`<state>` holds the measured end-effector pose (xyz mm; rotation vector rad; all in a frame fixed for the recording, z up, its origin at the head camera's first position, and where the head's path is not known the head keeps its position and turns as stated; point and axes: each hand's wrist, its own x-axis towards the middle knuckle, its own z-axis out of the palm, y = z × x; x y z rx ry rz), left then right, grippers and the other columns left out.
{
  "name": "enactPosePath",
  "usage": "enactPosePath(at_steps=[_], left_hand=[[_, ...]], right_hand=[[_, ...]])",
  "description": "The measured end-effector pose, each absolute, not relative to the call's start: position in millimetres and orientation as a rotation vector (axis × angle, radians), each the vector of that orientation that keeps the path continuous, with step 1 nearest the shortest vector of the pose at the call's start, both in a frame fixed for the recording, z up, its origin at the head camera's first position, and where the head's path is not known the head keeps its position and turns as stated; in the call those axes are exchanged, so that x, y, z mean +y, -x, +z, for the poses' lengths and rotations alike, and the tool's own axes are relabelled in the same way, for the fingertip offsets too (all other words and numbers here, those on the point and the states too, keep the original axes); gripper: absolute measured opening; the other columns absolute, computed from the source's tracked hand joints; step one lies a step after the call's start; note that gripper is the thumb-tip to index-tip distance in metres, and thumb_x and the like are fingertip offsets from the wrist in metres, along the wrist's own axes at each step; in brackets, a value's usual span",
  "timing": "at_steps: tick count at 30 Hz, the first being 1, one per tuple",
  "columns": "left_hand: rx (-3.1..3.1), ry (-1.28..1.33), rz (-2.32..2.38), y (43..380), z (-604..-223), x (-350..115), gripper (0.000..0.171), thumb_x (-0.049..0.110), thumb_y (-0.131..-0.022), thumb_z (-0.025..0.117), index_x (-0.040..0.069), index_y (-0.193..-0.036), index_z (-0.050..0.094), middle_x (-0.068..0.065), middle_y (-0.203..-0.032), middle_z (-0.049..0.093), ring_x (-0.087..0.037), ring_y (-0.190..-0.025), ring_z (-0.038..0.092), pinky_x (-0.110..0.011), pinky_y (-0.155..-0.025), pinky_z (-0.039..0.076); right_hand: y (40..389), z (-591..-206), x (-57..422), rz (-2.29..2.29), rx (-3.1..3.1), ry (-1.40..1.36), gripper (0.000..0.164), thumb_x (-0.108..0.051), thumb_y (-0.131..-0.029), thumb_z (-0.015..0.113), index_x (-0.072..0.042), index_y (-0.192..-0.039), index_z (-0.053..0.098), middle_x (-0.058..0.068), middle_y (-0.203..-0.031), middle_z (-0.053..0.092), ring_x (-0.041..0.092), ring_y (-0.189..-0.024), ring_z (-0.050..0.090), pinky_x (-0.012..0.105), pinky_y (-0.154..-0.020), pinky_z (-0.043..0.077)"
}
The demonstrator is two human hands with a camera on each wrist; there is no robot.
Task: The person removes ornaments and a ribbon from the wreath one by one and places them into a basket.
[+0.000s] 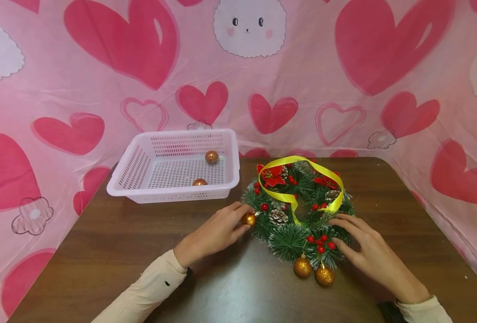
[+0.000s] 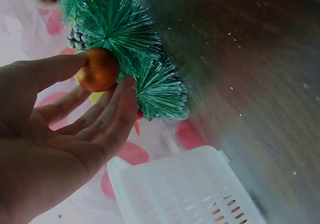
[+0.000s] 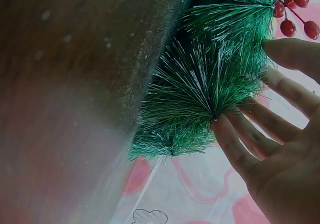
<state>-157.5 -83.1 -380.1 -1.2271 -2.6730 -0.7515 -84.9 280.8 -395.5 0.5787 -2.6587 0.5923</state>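
A green Christmas wreath (image 1: 288,242) with red berries, pinecones and red flowers lies on the table. Between thumb and fingers, my left hand (image 1: 218,229) pinches a gold bauble (image 2: 99,70) at the wreath's left side. My right hand (image 1: 369,251) rests at the wreath's right side, its fingers spread and touching the needles, as the right wrist view also shows. Two glittery gold baubles (image 1: 302,267) hang at the wreath's near edge. Over its top loops a yellow ribbon (image 1: 276,196), one end trailing into the middle.
A white perforated plastic basket (image 1: 174,194) stands at the back left of the brown table (image 1: 113,242), with two shiny copper-gold baubles (image 1: 211,156) inside. Behind the table hangs a pink cloth (image 1: 238,74) printed with hearts.
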Motion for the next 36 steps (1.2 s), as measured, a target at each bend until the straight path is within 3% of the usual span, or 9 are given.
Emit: enactPosePath(at_steps=[8,17,27,36], left_hand=[[-2.683,1.268,-1.032,158.9,-379.7,-80.3,0.022,0.018,-0.096,0.068,0.010,-0.116,0.064,0.004,-0.100,0.066,-0.010,-0.084,0.062,-0.026,-0.074,0.055],[-2.639,1.242,-1.379,164.1,-383.6,-79.2,0.023,0.010,-0.095,0.068,0.007,-0.117,0.064,-0.002,-0.105,0.070,-0.014,-0.090,0.067,-0.024,-0.078,0.056],[-2.594,1.163,-1.441,167.8,-388.8,-78.7,0.026,0.013,-0.095,0.069,0.008,-0.120,0.063,-0.002,-0.109,0.070,-0.012,-0.092,0.068,-0.027,-0.080,0.056],[-2.509,1.107,-1.440,169.0,-387.1,-73.7,0.022,0.014,-0.094,0.070,0.008,-0.114,0.065,-0.002,-0.106,0.071,-0.012,-0.091,0.068,-0.030,-0.077,0.058]], right_hand=[[84.7,-396.6,280.7,0.588,-2.657,-0.574,0.052,-0.011,-0.076,0.085,-0.019,-0.124,0.065,0.008,-0.131,0.059,0.032,-0.118,0.057,0.054,-0.088,0.049],[85.0,-396.4,280.9,0.612,-2.662,-0.580,0.052,-0.011,-0.077,0.085,-0.018,-0.124,0.064,0.010,-0.132,0.059,0.036,-0.119,0.056,0.061,-0.087,0.047],[86.0,-397.2,280.9,0.628,-2.667,-0.591,0.053,-0.010,-0.076,0.084,-0.017,-0.125,0.064,0.013,-0.131,0.058,0.042,-0.120,0.054,0.065,-0.088,0.046],[85.1,-397.1,282.0,0.616,-2.666,-0.588,0.053,-0.011,-0.077,0.084,-0.017,-0.126,0.064,0.013,-0.131,0.058,0.041,-0.120,0.054,0.064,-0.087,0.046]])
